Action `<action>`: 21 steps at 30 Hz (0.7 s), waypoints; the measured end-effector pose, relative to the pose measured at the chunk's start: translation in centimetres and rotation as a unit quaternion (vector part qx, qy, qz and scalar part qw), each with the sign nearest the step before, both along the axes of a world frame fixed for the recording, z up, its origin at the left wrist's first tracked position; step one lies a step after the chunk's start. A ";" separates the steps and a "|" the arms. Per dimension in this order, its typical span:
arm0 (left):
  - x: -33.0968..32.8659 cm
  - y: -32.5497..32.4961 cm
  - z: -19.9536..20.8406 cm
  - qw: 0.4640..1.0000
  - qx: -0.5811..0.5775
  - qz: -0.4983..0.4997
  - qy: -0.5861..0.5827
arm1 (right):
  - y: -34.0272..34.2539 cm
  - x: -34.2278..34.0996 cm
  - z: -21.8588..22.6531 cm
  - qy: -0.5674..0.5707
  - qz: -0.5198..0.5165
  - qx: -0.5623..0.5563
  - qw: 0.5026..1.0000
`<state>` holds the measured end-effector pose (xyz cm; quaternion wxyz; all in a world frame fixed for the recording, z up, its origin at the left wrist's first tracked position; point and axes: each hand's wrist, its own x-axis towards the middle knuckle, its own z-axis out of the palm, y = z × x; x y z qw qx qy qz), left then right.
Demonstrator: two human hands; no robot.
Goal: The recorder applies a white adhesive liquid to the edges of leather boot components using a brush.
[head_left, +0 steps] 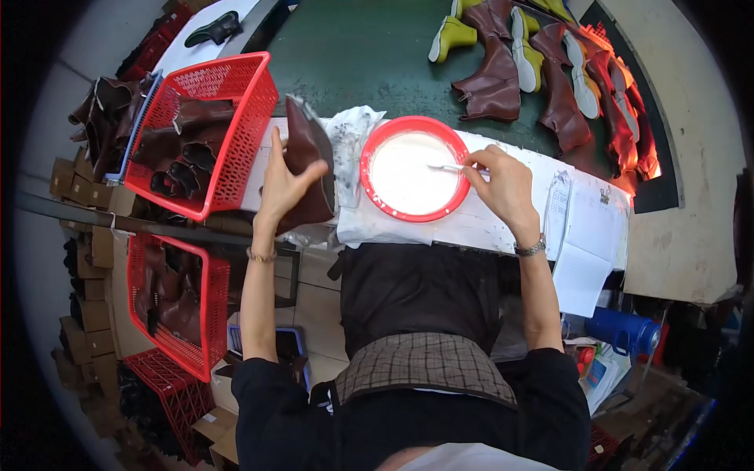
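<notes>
My left hand (284, 184) grips a dark brown leather boot (308, 145), its thumb across the near face and its fingers along the left side. The boot is held tilted beside the red basket, and its far end shows a pale edge. In my right hand (504, 187) is a thin brush (448, 167), pinched between thumb and fingers. Its tip reaches over the white liquid (408, 184) in a round red basin (454, 140); whether the tip touches the liquid I cannot tell. White smears mark the basin's rim.
A red basket (263, 82) of brown boots stands left of the basin, with another red basket (216, 294) below it. A stained white cloth (353, 145) lies against the basin. Boots with yellow-green soles (528, 67) lie far right. Papers (589, 228) rest at the right.
</notes>
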<state>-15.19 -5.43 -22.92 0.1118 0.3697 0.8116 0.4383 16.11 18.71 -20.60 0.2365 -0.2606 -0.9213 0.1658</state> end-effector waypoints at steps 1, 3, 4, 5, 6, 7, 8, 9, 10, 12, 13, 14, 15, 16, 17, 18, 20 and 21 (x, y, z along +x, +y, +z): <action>-0.2 -1.0 -0.7 1.000 0.016 -0.009 0.020 | 0.0 0.0 -0.3 -0.011 -0.007 -0.004 1.000; 0.6 -3.7 -1.6 0.963 -0.147 -0.060 0.217 | -0.5 0.3 -0.7 -0.041 -0.010 0.005 0.999; 0.9 -4.5 -1.8 0.964 -0.151 -0.060 0.212 | -0.7 0.2 -0.7 -0.051 -0.013 0.001 0.999; 1.2 -5.0 -2.0 0.962 -0.176 -0.073 0.198 | -0.9 0.1 -0.6 -0.061 -0.008 0.032 0.998; 1.4 -5.4 -2.0 0.958 -0.193 -0.076 0.197 | -1.1 -0.2 -0.4 -0.063 -0.001 0.067 0.996; 1.7 -5.7 -2.0 0.952 -0.234 -0.077 0.183 | -1.4 -0.6 -0.3 -0.101 -0.003 0.087 0.991; 1.8 -5.9 -1.9 0.950 -0.238 -0.087 0.181 | -1.6 -0.8 -0.1 -0.088 0.002 0.096 0.991; 1.9 -5.8 -1.8 0.944 -0.261 -0.078 0.188 | -1.7 -1.0 0.1 -0.106 0.007 0.092 0.990; 2.0 -5.7 -1.7 0.938 -0.275 -0.079 0.194 | -1.7 -1.0 0.2 -0.133 0.011 0.082 0.988; 2.0 -5.7 -1.4 0.943 -0.255 -0.068 0.203 | -1.6 -0.6 0.4 -0.058 -0.008 0.053 0.997; 2.0 -5.8 -1.1 0.962 -0.190 -0.056 0.188 | -1.4 -0.2 0.5 0.002 -0.027 0.011 1.000; 2.1 -5.8 -0.8 0.977 -0.144 -0.037 0.155 | -1.2 0.1 0.4 0.005 -0.027 0.013 1.000; 2.4 -6.0 -0.5 0.981 -0.102 -0.032 0.161 | -1.1 0.7 0.3 -0.018 -0.036 0.011 0.999; 2.7 -6.1 -0.1 0.980 -0.094 -0.040 0.170 | -1.1 1.1 0.1 -0.044 -0.045 0.005 0.998; 3.2 -6.2 0.4 0.984 -0.057 -0.041 0.166 | -1.2 1.6 -0.2 -0.048 -0.047 0.000 0.998; 3.7 -6.1 0.9 0.986 -0.019 -0.042 0.163 | -1.2 1.9 -0.4 0.004 -0.062 -0.042 0.997; 5.0 -5.8 1.9 0.982 0.001 -0.056 0.178 | -1.2 2.1 -0.5 0.054 -0.080 -0.085 0.992; 5.7 -5.5 2.4 0.984 0.017 -0.069 0.164 | -1.4 2.1 -0.5 0.047 -0.063 -0.086 0.993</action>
